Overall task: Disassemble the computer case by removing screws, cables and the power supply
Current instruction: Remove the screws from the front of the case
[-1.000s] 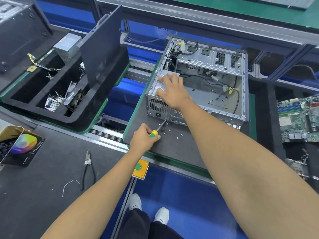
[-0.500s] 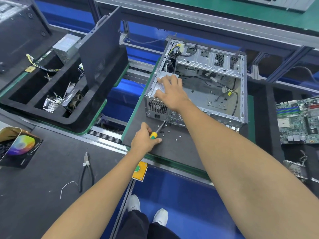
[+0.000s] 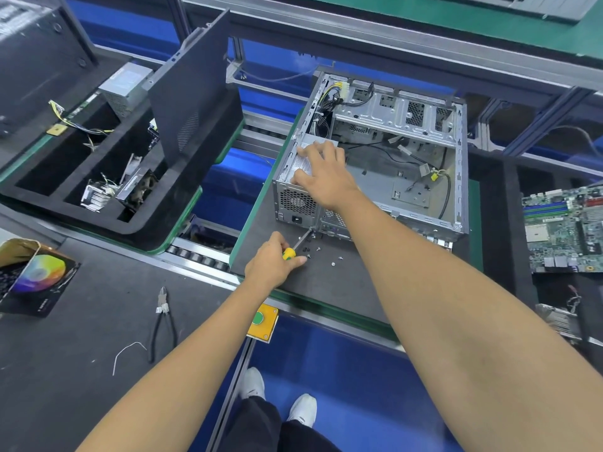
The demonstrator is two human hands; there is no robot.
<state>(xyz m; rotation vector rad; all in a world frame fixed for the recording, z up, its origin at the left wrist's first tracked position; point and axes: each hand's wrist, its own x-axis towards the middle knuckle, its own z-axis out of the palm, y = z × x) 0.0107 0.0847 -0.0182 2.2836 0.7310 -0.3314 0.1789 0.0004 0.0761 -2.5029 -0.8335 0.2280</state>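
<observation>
Case (image 3: 424, 177): open metal chassis, lying on its side on a dark mat on the worktop (image 3: 81, 321), side panel off, interior facing up.
Power supply (image 3: 301, 164): seated in the case's near-left corner, fan grille and socket facing the person.
Right hand (image 3: 326, 177): laid flat on top of the power supply, fingers (image 3: 305, 152) straight and slightly spread.
Left hand (image 3: 274, 264): fingers curled tight round the yellow-green handle of a screwdriver (image 3: 295, 247); its tip met the case's rear edge, just below the power supply.
Screws (image 3: 321, 252): several loose on the mat, just beside the screwdriver shaft.
Cables (image 3: 336, 93): yellow-and-black bundle at the case's far-left corner; black leads trailing across the case floor.
Pliers (image 3: 163, 321): on the worktop, left, well apart from the case.
Motherboard (image 3: 564, 230): lay right of the case.
</observation>
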